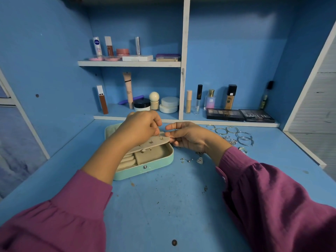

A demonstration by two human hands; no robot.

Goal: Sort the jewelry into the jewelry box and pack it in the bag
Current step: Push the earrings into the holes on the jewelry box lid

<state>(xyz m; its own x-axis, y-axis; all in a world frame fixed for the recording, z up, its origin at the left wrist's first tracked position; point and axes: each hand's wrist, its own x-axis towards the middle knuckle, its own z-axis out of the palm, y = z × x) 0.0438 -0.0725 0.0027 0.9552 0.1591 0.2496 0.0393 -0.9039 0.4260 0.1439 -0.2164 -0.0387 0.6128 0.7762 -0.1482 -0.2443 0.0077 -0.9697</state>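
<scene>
Hoop earrings (pixel 234 134) lay right of the open mint jewelry box (pixel 145 168). Left hand (pixel 141 127) pinched a stud; right hand (pixel 187 136) pinched the earring panel (pixel 156 142), lengthwise left-right.

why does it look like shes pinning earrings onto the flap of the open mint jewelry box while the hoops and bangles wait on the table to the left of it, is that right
Nearly. The head view shows the hoops and bangles lying on the table to the right of the jewelry box, not the left. The rest holds: left hand pinches an earring at the flap, which the right hand steadies.
</scene>
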